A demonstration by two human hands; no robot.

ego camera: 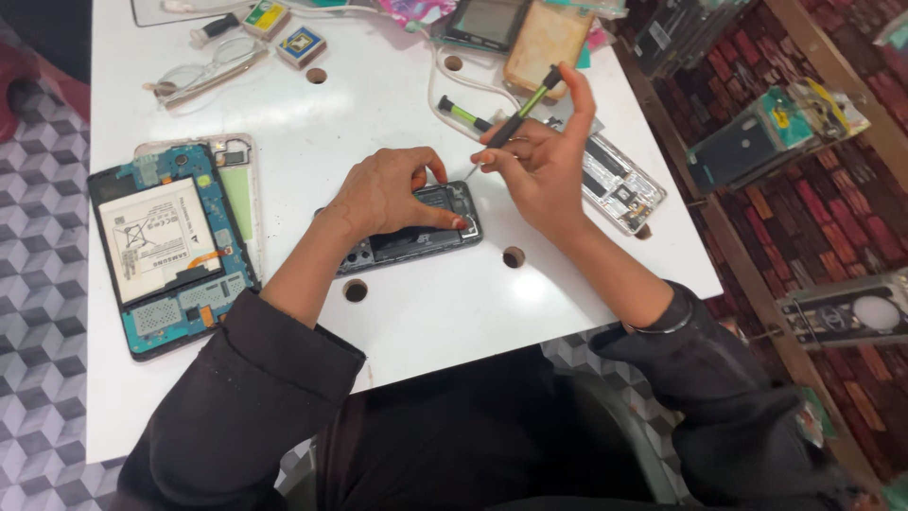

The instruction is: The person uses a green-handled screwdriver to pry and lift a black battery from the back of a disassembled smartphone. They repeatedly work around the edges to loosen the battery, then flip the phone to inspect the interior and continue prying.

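The left hand [383,194] is pressing down on a small dark opened phone with a bare inner frame [416,232], fingers closed over its upper edge, near the middle of the white table with round holes [416,312]. The phone's long axis is running left to right, slightly tilted. The right hand [544,175] is gripping one thin black and green screwdriver [515,118], whose tip is pointing down-left at the phone's right end, just beside the left fingertips. A second such screwdriver [463,114] is lying behind. One opened blue tablet with a white battery [170,246] is lying well apart at the left.
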